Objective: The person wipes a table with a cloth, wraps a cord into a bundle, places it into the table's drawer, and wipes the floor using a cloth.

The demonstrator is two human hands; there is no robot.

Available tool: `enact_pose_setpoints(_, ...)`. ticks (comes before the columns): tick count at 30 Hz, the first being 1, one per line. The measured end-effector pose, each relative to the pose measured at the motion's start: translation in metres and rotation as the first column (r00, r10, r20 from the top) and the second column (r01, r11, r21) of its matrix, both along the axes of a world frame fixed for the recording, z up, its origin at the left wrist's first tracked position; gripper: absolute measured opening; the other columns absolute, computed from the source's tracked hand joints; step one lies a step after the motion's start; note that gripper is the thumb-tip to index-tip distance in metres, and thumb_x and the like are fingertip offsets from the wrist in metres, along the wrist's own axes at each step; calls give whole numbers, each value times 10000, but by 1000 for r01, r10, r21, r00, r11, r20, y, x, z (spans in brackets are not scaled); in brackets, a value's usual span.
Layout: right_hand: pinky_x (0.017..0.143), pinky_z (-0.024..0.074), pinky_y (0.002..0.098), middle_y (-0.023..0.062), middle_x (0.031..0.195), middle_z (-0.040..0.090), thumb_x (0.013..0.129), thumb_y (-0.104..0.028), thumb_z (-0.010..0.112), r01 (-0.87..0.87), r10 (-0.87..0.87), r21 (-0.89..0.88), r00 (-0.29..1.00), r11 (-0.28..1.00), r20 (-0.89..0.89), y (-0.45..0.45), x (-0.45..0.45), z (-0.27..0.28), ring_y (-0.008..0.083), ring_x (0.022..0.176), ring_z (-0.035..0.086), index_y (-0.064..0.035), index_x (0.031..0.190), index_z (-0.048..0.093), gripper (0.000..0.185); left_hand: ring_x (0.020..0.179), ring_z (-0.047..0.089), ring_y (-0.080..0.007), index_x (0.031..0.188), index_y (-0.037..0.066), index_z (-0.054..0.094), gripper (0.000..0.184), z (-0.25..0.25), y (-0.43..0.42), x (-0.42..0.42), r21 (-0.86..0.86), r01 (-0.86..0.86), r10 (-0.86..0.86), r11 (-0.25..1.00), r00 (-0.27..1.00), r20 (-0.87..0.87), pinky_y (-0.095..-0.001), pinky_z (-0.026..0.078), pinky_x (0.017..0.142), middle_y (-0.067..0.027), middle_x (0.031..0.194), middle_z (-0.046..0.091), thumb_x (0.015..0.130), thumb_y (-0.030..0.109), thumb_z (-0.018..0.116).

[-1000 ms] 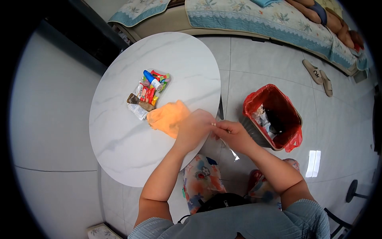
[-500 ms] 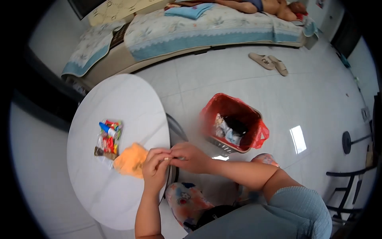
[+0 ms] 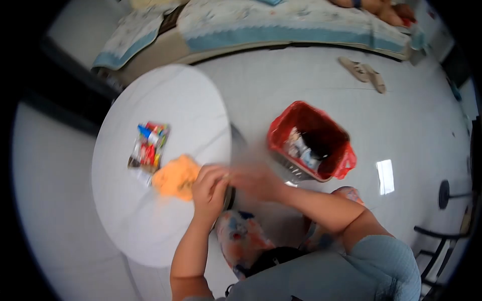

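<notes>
My left hand (image 3: 210, 188) is closed at the right edge of the round white table (image 3: 165, 236), pinching something too small to make out. It is beside a crumpled orange cloth (image 3: 176, 177). My right hand (image 3: 255, 180) is blurred by motion, close to the left hand's fingertips; its fingers are smeared. Left of the cloth and farther back lie a red snack packet (image 3: 147, 153), a blue-and-white tube (image 3: 146, 133) and other small wrappers in a cluster.
A bin (image 3: 296, 168) with a red liner and crumpled waste stands on the floor right of the table. Beige slippers (image 3: 354, 68) lie beyond it. A person (image 3: 379, 9) lies on the covered sofa (image 3: 281, 25) at the back. A black chair (image 3: 439, 246) is at right.
The view has shifted, so the table and bin appear elsewhere in the frame. Both hands stay close together by the table edge, and the right hand has become blurred.
</notes>
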State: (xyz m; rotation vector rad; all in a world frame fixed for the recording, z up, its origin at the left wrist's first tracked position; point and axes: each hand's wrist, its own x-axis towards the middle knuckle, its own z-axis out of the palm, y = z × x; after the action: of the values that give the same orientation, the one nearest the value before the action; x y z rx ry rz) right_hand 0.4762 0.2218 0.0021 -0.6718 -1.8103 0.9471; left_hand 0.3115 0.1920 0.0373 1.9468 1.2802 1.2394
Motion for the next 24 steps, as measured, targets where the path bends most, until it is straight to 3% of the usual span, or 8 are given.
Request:
enact_pose_setpoints(3,729,477,259,86,872,659,874,-82,606,-166,116,-495,985,853,-131,-1,7,19,126,821,608,1,972,645,134,900,602,-190,969,-27,625,140,-2,2,-7,-67,1,-2,998,1000,-14,-270,492,779,-122,1004,603,853,-42,547)
enact_pose_setpoints(5,756,483,260,79,902,666,881,-68,599,-146,92,-506,987,850,-131,-1,7,20,132,848,613,-2,1001,650,147,965,588,-197,984,-19,619,163,-4,3,-4,-109,97,-80,989,986,149,-278,486,825,-123,1075,581,835,-58,569)
enact_pose_setpoints(8,770,487,258,84,925,664,886,-57,595,-140,93,-503,989,853,-117,-1,5,19,133,860,612,-2,1034,652,168,1021,567,-202,988,-11,613,175,1,3,-5,-87,122,-122,989,992,5,-290,475,866,-123,1121,562,823,-65,589)
enact_pose_setpoints(13,774,487,251,90,928,666,885,-63,601,-162,110,-527,986,834,-128,0,3,19,132,869,619,4,1054,649,188,1035,560,-202,981,-13,605,154,0,3,-4,-83,106,-104,991,994,25,-302,472,872,-121,1108,567,832,-49,598)
enact_pose_setpoints(15,775,488,242,74,910,670,890,-87,605,-157,119,-593,988,790,-103,1,4,24,120,861,621,15,1041,652,188,960,585,-241,907,14,627,97,1,3,0,-103,2,9,995,994,108,-329,481,806,-118,1032,613,813,32,614)
enact_pose_setpoints(16,775,488,242,74,910,670,890,-87,605,-164,121,-579,986,799,-112,4,3,22,120,861,621,15,1041,652,188,931,596,-210,916,-12,615,88,4,0,2,-272,35,45,962,958,283,-295,500,757,-127,1032,596,839,23,590)
enact_pose_setpoints(19,779,490,232,54,901,671,902,-113,601,-265,138,-623,960,736,-245,5,1,10,101,857,618,23,1029,652,193,978,565,-166,983,-20,601,112,0,2,-3,-237,83,20,968,915,402,-292,464,857,-109,1077,566,903,58,588)
enact_pose_setpoints(24,760,489,225,39,898,666,927,-117,565,-340,124,-603,921,722,-370,6,2,3,85,820,607,22,1015,642,181,969,563,-168,993,-17,613,164,-6,7,-8,-152,43,-9,988,976,219,-281,447,854,-104,1046,579,931,127,563)
